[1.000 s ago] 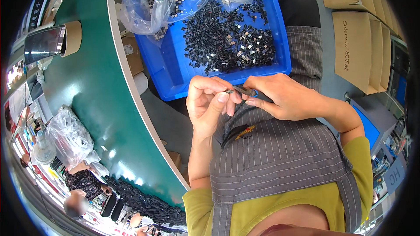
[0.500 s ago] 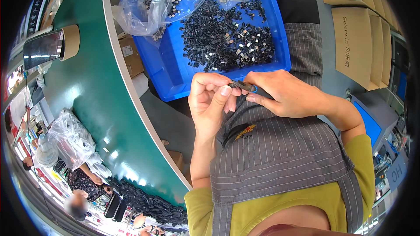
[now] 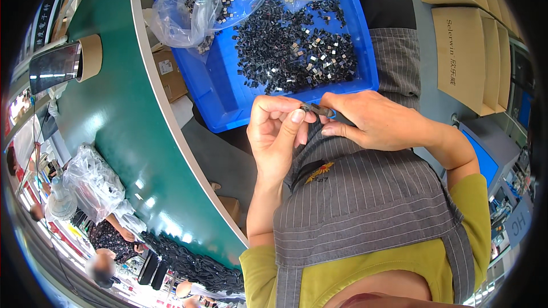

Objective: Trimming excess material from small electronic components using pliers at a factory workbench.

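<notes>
My left hand (image 3: 276, 137) pinches a small dark part (image 3: 305, 108) between thumb and forefinger, in front of my apron. It is too small to make out fully. My right hand (image 3: 379, 122) is closed around a pair of pliers (image 3: 324, 112) with dark metal jaws and blue-and-black handles. The jaw tips meet the part at my left fingertips; whether they grip it cannot be told. Just beyond both hands is a blue tray (image 3: 220, 88), holding a heap of small black parts (image 3: 268, 45), some with shiny metal ends.
Clear plastic bags (image 3: 181, 11) with more small parts lie in the tray's far side. A green table (image 3: 125, 120) at left bears a plastic bag (image 3: 94, 179) and a pile of black pieces (image 3: 194, 265). Cardboard boxes (image 3: 465, 60) stand at right. Another person (image 3: 111, 236) is at the table's far side.
The pliers have tilted slightly and their jaws show more openly at the part. Both hands stay nearly in place, the left shifted a little to the right.
</notes>
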`<state>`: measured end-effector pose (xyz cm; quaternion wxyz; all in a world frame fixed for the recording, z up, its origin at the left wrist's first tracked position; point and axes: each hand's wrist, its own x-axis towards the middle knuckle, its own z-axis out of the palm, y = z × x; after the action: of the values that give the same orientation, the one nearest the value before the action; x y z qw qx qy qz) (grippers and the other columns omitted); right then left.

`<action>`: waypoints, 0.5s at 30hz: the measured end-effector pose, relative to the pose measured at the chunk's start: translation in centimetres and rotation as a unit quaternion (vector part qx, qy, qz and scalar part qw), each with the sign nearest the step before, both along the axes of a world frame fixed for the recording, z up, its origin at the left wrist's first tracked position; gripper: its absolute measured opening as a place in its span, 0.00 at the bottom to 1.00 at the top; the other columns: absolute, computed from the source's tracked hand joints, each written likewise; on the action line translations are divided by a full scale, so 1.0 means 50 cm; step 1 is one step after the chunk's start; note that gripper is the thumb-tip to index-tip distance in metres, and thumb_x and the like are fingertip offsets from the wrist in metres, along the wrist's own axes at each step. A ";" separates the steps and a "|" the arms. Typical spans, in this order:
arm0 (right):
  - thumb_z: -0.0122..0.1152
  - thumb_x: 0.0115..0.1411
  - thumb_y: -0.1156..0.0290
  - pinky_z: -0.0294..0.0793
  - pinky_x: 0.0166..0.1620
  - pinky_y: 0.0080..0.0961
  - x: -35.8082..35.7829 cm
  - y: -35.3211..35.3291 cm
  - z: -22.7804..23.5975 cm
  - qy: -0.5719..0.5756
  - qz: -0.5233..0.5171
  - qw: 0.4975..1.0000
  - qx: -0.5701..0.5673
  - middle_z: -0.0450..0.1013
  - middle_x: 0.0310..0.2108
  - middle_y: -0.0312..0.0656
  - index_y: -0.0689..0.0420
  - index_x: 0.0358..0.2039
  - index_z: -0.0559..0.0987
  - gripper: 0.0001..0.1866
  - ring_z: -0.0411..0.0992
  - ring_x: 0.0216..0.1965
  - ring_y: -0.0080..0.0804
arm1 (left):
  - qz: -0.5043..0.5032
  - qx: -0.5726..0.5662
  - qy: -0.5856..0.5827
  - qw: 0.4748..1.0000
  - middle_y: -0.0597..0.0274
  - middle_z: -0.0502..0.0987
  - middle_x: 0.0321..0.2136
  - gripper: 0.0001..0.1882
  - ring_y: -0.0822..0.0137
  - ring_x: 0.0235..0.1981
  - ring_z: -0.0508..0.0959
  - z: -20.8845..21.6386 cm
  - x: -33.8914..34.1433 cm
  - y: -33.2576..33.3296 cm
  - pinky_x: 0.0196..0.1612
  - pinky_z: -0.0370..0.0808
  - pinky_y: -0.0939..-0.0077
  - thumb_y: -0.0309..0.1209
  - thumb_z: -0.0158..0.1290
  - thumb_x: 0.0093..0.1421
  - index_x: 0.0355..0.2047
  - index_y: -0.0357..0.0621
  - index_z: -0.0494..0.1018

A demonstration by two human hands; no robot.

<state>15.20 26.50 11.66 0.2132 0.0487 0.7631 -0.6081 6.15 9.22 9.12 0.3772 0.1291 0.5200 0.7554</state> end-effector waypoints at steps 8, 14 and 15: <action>0.52 0.63 0.62 0.65 0.29 0.44 0.008 0.007 0.009 0.020 0.014 0.998 0.065 0.69 0.19 0.52 0.62 0.39 0.66 0.15 0.70 0.26 0.54 | -0.045 -0.114 -0.012 0.992 0.59 0.76 0.28 0.05 0.78 0.19 0.70 0.037 -0.009 0.006 0.21 0.65 0.86 0.22 0.48 0.63 0.39 0.39 0.66; 0.55 0.61 0.66 0.69 0.34 0.40 0.005 -0.002 0.015 -0.064 -0.006 0.998 0.012 0.74 0.28 0.50 0.62 0.37 0.66 0.13 0.72 0.32 0.52 | -0.001 -0.185 0.494 0.850 0.57 0.76 0.25 0.04 0.76 0.20 0.74 0.010 0.009 0.000 0.21 0.68 0.86 0.20 0.49 0.61 0.37 0.36 0.68; 0.55 0.61 0.66 0.69 0.34 0.40 0.008 -0.002 0.013 -0.065 -0.007 0.998 0.012 0.74 0.28 0.50 0.62 0.37 0.66 0.13 0.72 0.32 0.52 | 0.014 -0.178 0.530 0.829 0.56 0.75 0.25 0.03 0.75 0.21 0.74 0.009 0.009 0.004 0.22 0.69 0.85 0.18 0.50 0.60 0.34 0.35 0.69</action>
<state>15.60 26.42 12.31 0.2573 0.0956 0.7549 -0.5956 6.62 9.41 9.56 0.0494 0.4332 0.7673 0.4703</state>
